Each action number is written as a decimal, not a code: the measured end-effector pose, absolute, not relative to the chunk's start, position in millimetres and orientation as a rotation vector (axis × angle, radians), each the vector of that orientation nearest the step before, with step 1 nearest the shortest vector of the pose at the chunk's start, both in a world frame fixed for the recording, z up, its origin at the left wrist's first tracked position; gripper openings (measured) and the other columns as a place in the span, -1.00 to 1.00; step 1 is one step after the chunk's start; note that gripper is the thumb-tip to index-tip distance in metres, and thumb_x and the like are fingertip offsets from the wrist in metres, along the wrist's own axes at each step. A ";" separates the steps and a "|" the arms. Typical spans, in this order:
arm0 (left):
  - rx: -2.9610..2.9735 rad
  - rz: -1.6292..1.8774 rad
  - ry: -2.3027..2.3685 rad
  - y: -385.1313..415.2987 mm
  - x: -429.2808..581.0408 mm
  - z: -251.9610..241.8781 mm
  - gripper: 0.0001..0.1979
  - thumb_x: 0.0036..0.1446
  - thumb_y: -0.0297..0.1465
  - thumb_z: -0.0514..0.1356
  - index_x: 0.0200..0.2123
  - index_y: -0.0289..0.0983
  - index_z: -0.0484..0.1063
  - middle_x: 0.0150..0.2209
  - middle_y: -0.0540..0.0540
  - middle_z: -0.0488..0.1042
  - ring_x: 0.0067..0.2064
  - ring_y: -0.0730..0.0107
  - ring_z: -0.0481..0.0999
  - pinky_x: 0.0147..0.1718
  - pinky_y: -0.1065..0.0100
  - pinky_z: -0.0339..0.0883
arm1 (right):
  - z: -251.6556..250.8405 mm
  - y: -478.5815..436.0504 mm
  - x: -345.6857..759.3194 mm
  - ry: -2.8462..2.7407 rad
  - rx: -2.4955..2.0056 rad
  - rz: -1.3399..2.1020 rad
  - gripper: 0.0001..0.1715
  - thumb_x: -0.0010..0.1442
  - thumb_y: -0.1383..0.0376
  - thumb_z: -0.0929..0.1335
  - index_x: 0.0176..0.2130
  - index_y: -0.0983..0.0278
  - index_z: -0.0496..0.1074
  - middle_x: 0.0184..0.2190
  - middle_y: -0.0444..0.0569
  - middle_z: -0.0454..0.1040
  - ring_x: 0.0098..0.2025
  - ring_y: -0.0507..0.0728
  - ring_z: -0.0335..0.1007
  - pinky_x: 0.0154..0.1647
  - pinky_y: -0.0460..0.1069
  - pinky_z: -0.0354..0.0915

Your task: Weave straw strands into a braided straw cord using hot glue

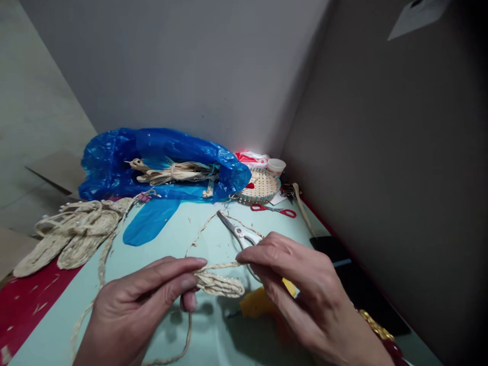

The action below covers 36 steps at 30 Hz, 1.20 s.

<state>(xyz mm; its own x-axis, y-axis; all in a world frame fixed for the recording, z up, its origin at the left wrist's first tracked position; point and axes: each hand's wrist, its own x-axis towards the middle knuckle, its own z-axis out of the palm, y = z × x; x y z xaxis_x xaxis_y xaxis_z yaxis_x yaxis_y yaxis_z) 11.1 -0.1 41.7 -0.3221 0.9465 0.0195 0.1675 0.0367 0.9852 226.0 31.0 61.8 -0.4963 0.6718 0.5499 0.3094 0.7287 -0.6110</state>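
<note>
My left hand (145, 300), low in the frame left of centre, has thumb and forefinger pinched shut on the near end of a small woven straw piece (219, 284), a flat oval coil held just above the pale green table (171, 239). My right hand (301, 284), lower right, has its fingertips closed on the braided straw cord (223, 266) where it leaves the top of that coil. The cord's loose length runs up toward mid-frame and another stretch trails off the bottom edge.

White-handled shears (238, 231) lie just behind my fingers. Their handles pass under my right hand, and I cannot tell whether I grip them. A yellow object (259, 302) is mostly hidden below that hand, too covered to name.

At upper centre, a red-and-white packet (249, 157) carries printing too small to read, beside a paper cup (276, 165), a round woven tray (261, 185) and red-handled scissors (272, 209). The white sheet (415, 15) in the top right corner is cut off and blurred. A blue plastic bag (114, 157) half covers a straw bundle (175, 173); straw sandals (72, 234) lie at mid-left.
</note>
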 end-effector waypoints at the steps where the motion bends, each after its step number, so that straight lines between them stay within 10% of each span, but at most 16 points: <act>1: 1.160 1.357 1.605 0.5 10.3 40.5 -0.94 -0.12 -0.22 0.39 -0.48 0.10 0.68 -0.54 0.11 0.65 -0.47 0.36 0.57 -0.38 0.47 0.47 | 61.6 30.8 225.7 -2.109 -0.740 0.538 -0.71 0.28 0.55 0.21 -0.14 0.44 0.48 -0.44 -0.05 0.38 -0.40 0.04 0.26 -0.41 -0.06 0.20; 16: 1.200 1.244 1.737 3.1 -3.3 30.7 -0.92 -0.06 -0.17 0.40 -0.40 0.17 0.67 -0.48 0.26 0.67 -0.30 0.55 0.63 -0.21 0.80 0.34 | 59.3 29.9 220.6 -2.148 -0.701 0.474 -0.70 0.24 0.58 0.23 -0.13 0.55 0.51 -0.40 0.05 0.44 -0.36 0.07 0.28 -0.33 -0.02 0.25; 36: 1.074 1.249 1.652 7.5 -9.9 25.7 -0.86 -0.12 -0.13 0.42 -0.41 0.07 0.69 -0.50 0.12 0.68 -0.43 0.39 0.62 -0.37 0.57 0.52 | 46.3 28.5 218.8 -2.274 -0.629 0.279 -0.75 0.28 0.50 0.31 -0.04 0.54 0.45 -0.33 0.11 0.49 -0.36 0.13 0.25 -0.36 0.04 0.24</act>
